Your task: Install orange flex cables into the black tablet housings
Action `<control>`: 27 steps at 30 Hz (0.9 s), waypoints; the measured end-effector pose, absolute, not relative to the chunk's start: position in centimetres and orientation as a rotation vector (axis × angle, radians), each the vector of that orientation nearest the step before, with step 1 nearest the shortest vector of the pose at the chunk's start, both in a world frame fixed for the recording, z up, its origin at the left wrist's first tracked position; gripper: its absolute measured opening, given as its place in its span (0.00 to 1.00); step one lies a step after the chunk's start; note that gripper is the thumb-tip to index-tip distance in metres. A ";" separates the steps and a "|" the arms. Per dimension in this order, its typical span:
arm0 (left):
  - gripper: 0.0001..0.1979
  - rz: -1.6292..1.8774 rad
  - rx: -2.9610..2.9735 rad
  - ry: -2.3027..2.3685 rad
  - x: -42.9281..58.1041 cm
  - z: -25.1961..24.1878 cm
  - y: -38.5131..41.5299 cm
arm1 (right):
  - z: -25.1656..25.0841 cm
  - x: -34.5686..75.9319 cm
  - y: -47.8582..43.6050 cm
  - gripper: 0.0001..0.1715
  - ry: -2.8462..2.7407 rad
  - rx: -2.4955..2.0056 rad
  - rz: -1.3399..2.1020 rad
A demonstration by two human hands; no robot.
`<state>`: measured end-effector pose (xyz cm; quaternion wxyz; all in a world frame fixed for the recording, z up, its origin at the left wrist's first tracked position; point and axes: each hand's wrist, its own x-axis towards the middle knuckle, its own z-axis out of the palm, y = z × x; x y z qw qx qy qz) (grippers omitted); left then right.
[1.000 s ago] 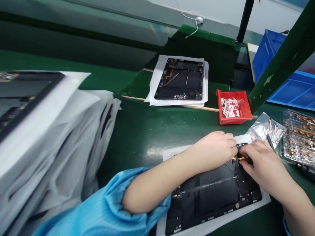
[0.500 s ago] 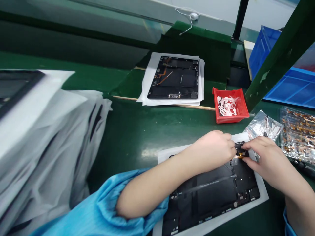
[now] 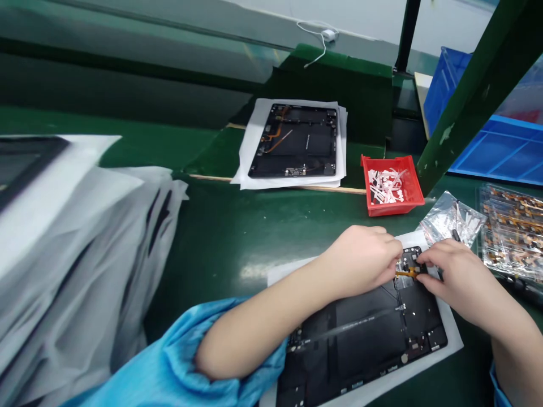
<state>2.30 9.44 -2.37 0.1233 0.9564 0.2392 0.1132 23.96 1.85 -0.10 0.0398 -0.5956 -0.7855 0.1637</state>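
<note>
A black tablet housing point(image 3: 360, 333) lies open on white sheets point(image 3: 452, 325), its inner side up. Over its upper right corner, my left hand point(image 3: 367, 257) has its fingers curled together; their tips are partly hidden, and so is whatever they pinch. My right hand point(image 3: 456, 271) comes in from the right, thumb and index finger on either side of the end of an orange flex cable point(image 3: 408, 273), with that end between them. The cable lies across the housing's corner between both hands.
Another open housing point(image 3: 303, 141) rests on white sheets further back. A red bin point(image 3: 394, 206) holds small white strips. Right of it are a clear bag point(image 3: 445, 217), trays of flex parts point(image 3: 513, 232) and blue crates point(image 3: 500, 147). Grey-white sheets point(image 3: 97, 243) are piled at left.
My left hand has drawn slightly left, away from my right hand, and more of the orange cable shows. The whole view has shifted a little.
</note>
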 end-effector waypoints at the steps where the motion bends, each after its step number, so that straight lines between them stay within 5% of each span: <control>1: 0.04 0.323 2.760 0.734 2.3 -2.3 9.5 | -0.2 24.0 1.9 0.08 -2.390 -1.833 0.515; 27: 0.02 0.230 2.588 0.997 2.4 -1.9 9.7 | -1.4 24.2 3.0 0.06 -2.387 -1.684 0.407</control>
